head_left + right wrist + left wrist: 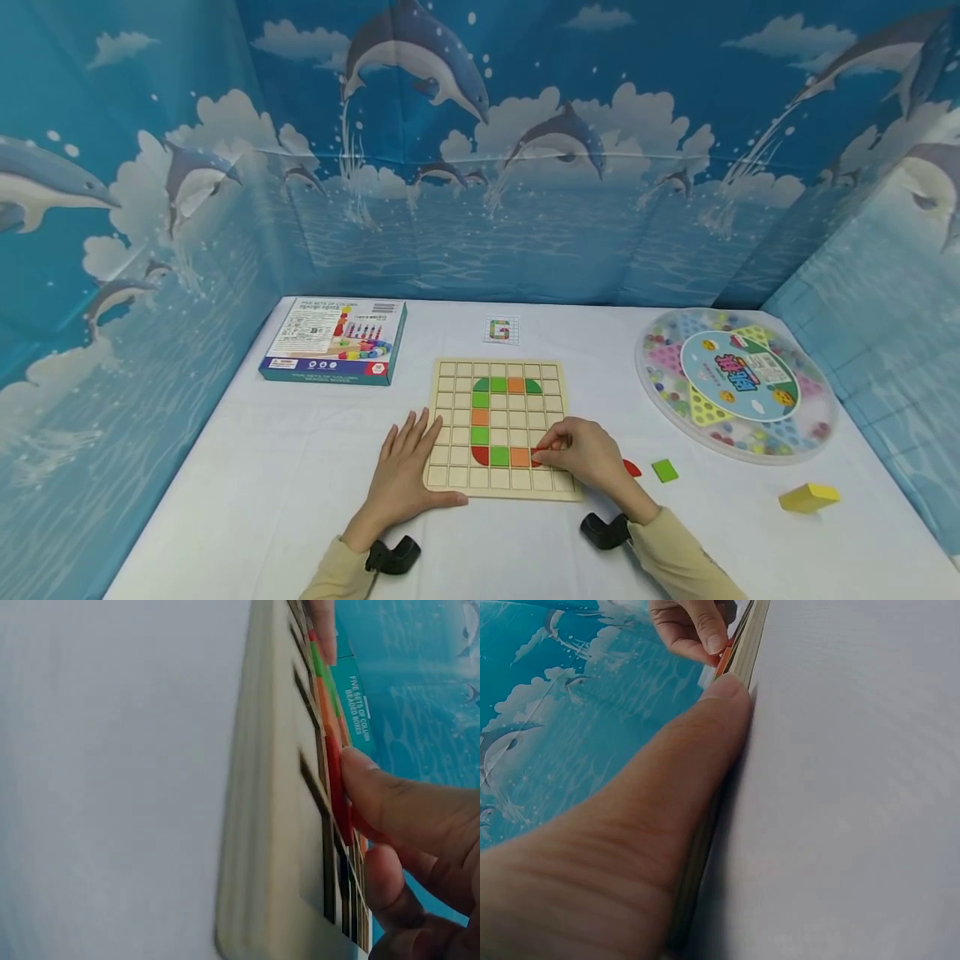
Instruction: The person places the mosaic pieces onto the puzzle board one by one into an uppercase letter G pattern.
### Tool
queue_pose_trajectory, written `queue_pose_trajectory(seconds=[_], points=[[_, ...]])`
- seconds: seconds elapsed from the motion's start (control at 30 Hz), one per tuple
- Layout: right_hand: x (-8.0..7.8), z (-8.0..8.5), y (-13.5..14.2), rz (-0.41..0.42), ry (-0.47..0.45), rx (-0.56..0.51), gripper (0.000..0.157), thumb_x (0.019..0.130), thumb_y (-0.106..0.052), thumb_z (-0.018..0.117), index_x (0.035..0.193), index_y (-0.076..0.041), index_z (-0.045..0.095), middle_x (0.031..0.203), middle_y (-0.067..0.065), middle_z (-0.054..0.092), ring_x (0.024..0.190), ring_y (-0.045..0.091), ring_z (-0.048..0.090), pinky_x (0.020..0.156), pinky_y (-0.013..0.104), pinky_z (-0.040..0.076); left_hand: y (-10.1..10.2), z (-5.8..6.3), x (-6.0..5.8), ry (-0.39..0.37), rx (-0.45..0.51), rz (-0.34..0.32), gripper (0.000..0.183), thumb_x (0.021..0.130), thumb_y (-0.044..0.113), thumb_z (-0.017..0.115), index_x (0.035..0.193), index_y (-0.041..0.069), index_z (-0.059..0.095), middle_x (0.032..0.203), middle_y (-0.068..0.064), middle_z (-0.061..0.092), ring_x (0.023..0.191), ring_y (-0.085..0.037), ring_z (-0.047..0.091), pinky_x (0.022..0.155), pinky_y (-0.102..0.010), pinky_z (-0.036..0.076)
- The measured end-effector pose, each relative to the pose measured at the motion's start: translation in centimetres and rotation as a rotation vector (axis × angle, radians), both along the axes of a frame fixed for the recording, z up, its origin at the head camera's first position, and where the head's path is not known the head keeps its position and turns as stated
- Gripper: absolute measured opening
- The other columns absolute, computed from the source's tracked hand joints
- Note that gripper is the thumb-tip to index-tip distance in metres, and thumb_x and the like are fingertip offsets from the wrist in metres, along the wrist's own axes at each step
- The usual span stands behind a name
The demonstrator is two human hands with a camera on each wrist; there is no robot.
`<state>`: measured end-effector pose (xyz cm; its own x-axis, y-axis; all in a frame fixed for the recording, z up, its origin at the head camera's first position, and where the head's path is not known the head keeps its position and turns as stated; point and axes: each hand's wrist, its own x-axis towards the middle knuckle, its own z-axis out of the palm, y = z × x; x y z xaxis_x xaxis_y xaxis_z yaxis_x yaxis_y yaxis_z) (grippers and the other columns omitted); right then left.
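Observation:
A wooden grid board (517,483) lies on the white table, with green, orange and red tiles set in its squares in a C-like outline. My left hand (408,462) rests at the board's left front corner, fingers spread; in the left wrist view its thumb (697,731) lies against the board's edge. My right hand (585,454) pinches a red rounded tile (337,780) at the lower row, beside an orange tile (519,457). Right of that hand lie another red rounded tile (632,468), partly hidden by the wrist, and a green square tile (664,471).
Behind the board lies a small pattern card (502,330). A boxed bead set (333,342) is at back left, a round Chinese checkers case (738,383) at back right. A yellow block (808,498) stands at right. Dolphin-print cloth (480,242) surrounds the table's back and sides.

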<state>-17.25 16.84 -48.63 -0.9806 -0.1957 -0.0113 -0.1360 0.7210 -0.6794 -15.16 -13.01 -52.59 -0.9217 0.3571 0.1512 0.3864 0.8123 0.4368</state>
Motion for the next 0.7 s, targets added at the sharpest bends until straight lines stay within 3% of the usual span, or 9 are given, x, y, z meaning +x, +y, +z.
queue_pose_trajectory(seconds=[0.27, 0.5, 0.7], points=[[0.1, 0.4, 0.5, 0.071, 0.016, 0.042, 0.015, 0.072, -0.03, 0.083, 0.078, -0.024, 0.07, 0.064, -0.014, 0.052, 0.053, 0.007, 0.046, 0.049, 0.026, 0.035, 0.1, 0.1, 0.0, 0.001, 0.017, -0.016, 0.116, 0.062, 0.071, 0.071, 0.15, 0.009, 0.028, 0.155, -0.013, 0.02, 0.142, -0.032, 0.01, 0.111, -0.051, 0.006], [-0.1, 0.5, 0.4, 0.07, 0.042, 0.081, 0.017, 0.07, -0.03, 0.084, 0.076, -0.025, 0.069, 0.063, -0.015, 0.051, 0.054, 0.006, 0.043, 0.05, 0.026, 0.034, 0.0, 0.2, 0.0, -0.003, -0.005, -0.001, 0.116, 0.062, 0.073, 0.07, 0.15, 0.01, 0.028, 0.155, -0.012, 0.019, 0.142, -0.03, 0.009, 0.112, -0.05, 0.006], [0.5, 1.1, 1.6, 0.068, 0.093, 0.054, 0.013, 0.078, -0.034, 0.078, 0.08, -0.024, 0.07, 0.065, -0.016, 0.053, 0.05, 0.006, 0.042, 0.045, 0.024, 0.034, 0.0, 0.2, 0.0, -0.006, 0.003, 0.002, 0.116, 0.062, 0.073, 0.07, 0.15, 0.01, 0.028, 0.155, -0.012, 0.02, 0.142, -0.031, 0.009, 0.112, -0.051, 0.006]])
